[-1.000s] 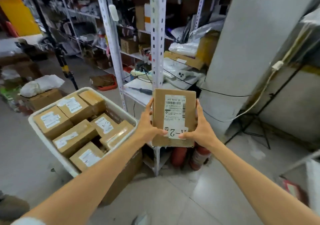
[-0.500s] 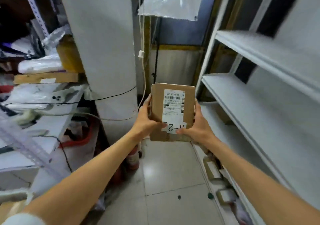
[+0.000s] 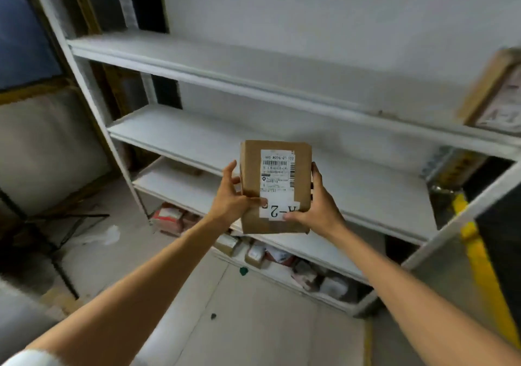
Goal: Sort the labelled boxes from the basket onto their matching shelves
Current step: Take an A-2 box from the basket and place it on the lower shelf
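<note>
Between left hand (image 3: 231, 200) and right hand (image 3: 320, 206): box (image 3: 275, 188), in front of shelving (image 3: 97, 106). On top shelf (image 3: 197, 64), far right: second box (image 3: 494, 92). On bottom shelf (image 3: 346, 308): packages (image 3: 255, 254).

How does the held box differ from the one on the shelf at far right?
The held box is gripped by the left hand and right hand, off the shelves; the shelf box rests on the top visible one, cut by the frame. The held box's label shows "-2"; the shelf box's is too blurred to read. Both are brown cardboard with white labels.
</note>
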`<state>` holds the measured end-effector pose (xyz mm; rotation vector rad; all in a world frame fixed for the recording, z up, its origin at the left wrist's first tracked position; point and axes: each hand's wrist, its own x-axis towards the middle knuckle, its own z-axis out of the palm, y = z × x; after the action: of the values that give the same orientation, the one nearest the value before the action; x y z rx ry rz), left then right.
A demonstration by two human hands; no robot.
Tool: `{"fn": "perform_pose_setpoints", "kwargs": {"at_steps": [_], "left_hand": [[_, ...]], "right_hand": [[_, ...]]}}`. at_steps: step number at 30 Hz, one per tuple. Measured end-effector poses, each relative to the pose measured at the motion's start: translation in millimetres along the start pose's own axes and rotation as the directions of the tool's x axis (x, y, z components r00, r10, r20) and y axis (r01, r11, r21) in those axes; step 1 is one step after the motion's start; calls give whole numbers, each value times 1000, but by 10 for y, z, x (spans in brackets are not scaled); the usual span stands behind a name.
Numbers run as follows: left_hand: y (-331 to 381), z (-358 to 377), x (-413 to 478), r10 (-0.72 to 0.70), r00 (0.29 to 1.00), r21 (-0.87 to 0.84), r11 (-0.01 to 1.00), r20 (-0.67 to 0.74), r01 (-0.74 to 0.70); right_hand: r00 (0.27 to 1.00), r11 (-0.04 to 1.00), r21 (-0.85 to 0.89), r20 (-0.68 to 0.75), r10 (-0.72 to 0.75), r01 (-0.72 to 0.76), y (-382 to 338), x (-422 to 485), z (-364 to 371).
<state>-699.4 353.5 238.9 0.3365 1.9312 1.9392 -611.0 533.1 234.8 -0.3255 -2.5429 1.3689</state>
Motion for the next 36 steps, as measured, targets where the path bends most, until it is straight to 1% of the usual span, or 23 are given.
{"fn": "perform_pose_setpoints", "kwargs": {"at_steps": [4,7,10,13,15,19,22,27,32,36], "left_hand": [[-51,755,19,-15,971,-15,1000,237,19],[-114,1192,48,6,946,-9,1000,325,-4],[-165,1545,101,14,929,8,1000,371,-18],[-191,1843,264,25,917,42,998,398,-45],[-203,2028,415,20,915,60,997,402,-48],[-298,2409,752,-30,919,87,996,392,-5],[-429,2743,1030,-69,919,93,995,388,36],[-637,3237,1398,-92,908,123,991,409,45],[-750,3504,1611,-131,893,132,988,431,81],[-739,3658,1830,-102,886,141,989,453,42]], "right_hand": [[976,991,-24,-175,126,-133,329,-454,-531],[942,977,-9,-266,203,-213,536,-686,-816],[910,966,22,-332,250,-257,767,-804,-1032],[883,958,58,-377,281,-280,975,-772,-1251],[875,951,73,-375,305,-300,1137,-660,-1405],[877,933,-29,-355,325,-358,1440,-363,-1649],[860,917,-36,-361,359,-398,1732,-185,-1841],[819,892,-20,-405,407,-452,2219,-3,-2046],[765,851,-35,-458,453,-524,2510,124,-2187],[755,847,-24,-467,461,-532,2634,336,-2358]]}}
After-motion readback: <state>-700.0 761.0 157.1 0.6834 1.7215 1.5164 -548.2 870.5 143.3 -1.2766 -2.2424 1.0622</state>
